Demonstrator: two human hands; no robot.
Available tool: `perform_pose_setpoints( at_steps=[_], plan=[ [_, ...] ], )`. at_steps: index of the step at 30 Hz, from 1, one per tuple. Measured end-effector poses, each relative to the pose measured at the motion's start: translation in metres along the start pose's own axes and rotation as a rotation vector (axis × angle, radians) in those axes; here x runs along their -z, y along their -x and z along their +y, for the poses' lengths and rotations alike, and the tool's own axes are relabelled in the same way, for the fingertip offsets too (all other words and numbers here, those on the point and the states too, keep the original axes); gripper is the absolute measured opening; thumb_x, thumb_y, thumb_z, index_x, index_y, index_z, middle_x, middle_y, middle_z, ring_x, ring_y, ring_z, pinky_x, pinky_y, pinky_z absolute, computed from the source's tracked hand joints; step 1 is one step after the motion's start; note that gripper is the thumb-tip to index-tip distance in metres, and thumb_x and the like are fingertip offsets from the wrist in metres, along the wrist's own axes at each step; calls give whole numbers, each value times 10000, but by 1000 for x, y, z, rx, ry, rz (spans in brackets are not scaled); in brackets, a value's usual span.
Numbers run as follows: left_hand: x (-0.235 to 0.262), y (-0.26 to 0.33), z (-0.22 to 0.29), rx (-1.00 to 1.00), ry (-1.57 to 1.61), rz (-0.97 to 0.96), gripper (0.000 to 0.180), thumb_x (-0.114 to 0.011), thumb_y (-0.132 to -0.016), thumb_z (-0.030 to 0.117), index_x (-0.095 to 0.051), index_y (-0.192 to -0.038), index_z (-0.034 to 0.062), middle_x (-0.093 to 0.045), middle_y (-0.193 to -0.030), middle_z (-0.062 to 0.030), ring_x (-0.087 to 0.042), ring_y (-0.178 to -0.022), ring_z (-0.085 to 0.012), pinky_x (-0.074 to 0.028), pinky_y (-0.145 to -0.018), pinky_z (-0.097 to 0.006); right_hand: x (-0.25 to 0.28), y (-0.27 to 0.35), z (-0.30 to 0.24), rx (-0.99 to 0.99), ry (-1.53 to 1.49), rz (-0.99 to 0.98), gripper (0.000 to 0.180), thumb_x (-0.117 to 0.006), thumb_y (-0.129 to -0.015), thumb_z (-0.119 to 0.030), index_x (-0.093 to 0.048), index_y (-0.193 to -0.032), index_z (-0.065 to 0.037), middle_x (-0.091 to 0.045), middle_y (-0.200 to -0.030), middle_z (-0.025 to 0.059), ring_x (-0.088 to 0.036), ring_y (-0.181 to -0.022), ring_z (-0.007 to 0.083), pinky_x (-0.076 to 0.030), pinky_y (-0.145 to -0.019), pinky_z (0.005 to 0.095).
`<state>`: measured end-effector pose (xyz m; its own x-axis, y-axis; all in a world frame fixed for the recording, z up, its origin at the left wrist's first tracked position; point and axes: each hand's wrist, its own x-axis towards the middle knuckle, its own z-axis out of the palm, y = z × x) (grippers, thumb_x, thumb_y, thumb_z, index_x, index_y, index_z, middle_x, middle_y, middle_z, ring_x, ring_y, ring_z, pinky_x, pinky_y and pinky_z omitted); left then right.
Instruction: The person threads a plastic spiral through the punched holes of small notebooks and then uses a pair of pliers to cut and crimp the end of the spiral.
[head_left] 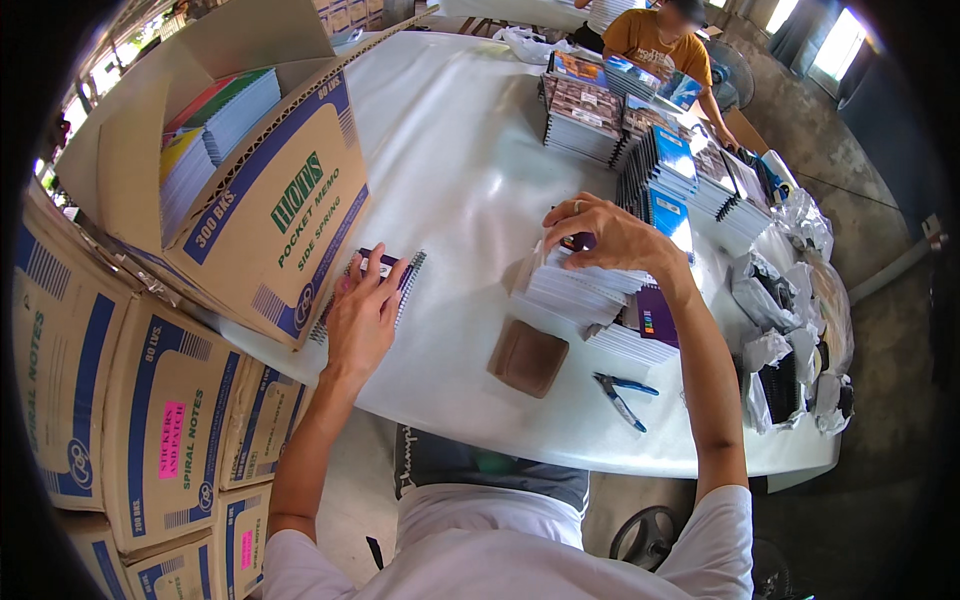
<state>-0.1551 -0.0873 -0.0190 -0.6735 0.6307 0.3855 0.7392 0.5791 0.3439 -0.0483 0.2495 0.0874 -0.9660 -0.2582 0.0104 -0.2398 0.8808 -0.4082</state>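
Note:
My left hand [362, 322] lies with its fingers spread on a small stack of purple-covered spiral notebooks [408, 275] beside the large carton. My right hand [612, 235] curves over the top of the white paper stacks [560, 290], thumb and fingers closed around a purple-covered memo pad [580, 242], most of which the hand hides. Another purple cover [657, 315] shows at the right of these stacks. In front of them lie a brown shallow dish [528, 358] and blue-handled pliers [624, 397].
An open carton [290, 215] holding notebooks stands at the left, above more stacked cartons [165, 430]. Piles of spiral notebooks [590, 110] and wrapped black spiral coils [780, 385] line the right side. A co-worker in an orange shirt [650, 40] is at the far end.

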Motion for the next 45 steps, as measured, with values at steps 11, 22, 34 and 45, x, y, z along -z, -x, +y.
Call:
perform_pose_setpoints(
  at_steps=[11,22,34,45],
  plan=[
    [3,2,29,-7,103,-36,426,-593,-921,48,-610,-1336,145,-446,-1503,-125,-418,-1370,-413,-331,-1125,-510,9,-4,6,68,6,-25,274,-779,-743,-88,-725,-1012,-82,-682,-1180,64,-583,-1136,279,-462,-1029,393],
    [-6,4,35,-93,255,-29,412,-610,-920,65,-622,-1320,165,-463,-1487,-118,-435,-1346,-435,-345,-1099,-549,17,-5,9,51,-30,-78,285,-755,-774,-85,-724,-1057,-92,-679,-1219,63,-597,-1139,273,-459,-1037,402],
    [-5,-23,80,99,1206,-300,441,-566,-1011,186,-496,-1423,45,-519,-1433,-182,-479,-1354,-286,-405,-1088,-402,14,10,-14,-84,132,229,423,-667,-789,0,-616,-1205,-49,-683,-1164,147,-662,-977,320,-562,-833,371],
    [-20,-48,112,448,1853,-713,345,-561,-1000,187,-544,-1303,24,-648,-1210,-122,-633,-1112,-208,-480,-1018,-358,-70,79,-121,101,146,633,642,-789,-721,-132,-516,-1281,23,-563,-1323,210,-549,-1247,353,-445,-1069,424]
  ],
)
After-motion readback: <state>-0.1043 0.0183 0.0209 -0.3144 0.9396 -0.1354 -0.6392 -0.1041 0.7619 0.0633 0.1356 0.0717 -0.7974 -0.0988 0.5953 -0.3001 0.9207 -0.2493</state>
